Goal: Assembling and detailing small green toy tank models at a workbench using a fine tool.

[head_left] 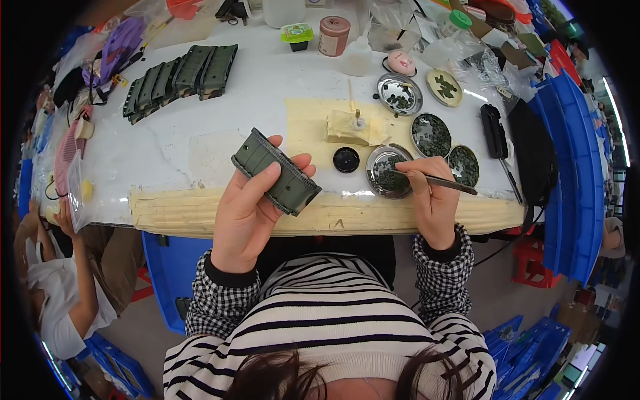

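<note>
In my left hand (248, 207) is a dark green, ribbed rectangular plastic part (277, 172) with toothed edges, held tilted above the table's front. My right hand (435, 200) pinches a pair of tweezers (443, 183), whose tip reaches over a round metal dish (371, 183) of small dark green pieces. Left of that dish lies a small black round lid or cup (346, 160). Two more round dishes of green bits, one (431, 136) behind and another (463, 167) to the right, stand close to my right hand.
Several similar green parts (193, 70) lie in a row at the back left. A tape-covered block (357, 128) stands mid-table. Farther back are a metal dish (400, 93), a pink jar (334, 36) and a squeeze bottle (358, 55). Blue bins (567, 173) stand right; a person (67, 293) sits left.
</note>
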The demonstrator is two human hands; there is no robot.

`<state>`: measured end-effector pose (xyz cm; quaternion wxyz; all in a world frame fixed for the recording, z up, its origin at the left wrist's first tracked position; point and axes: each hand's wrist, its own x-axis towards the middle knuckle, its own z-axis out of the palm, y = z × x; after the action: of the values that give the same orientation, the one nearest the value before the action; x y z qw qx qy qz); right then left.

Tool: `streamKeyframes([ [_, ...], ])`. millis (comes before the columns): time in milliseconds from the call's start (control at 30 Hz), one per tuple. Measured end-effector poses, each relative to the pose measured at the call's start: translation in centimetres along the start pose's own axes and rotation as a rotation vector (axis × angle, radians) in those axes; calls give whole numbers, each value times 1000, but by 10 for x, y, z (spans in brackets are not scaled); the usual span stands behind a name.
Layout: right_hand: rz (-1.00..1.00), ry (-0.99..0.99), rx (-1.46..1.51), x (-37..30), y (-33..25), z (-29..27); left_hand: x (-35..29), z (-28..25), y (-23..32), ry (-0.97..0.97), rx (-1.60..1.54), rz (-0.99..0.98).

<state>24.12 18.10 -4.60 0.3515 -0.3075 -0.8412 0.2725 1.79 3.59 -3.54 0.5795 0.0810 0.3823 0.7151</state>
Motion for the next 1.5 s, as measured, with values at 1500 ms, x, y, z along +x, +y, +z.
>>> streamKeyframes([
  [1500, -576, -195, -17, 33, -64, 19, 2, 8, -26, -223, 275, -6],
])
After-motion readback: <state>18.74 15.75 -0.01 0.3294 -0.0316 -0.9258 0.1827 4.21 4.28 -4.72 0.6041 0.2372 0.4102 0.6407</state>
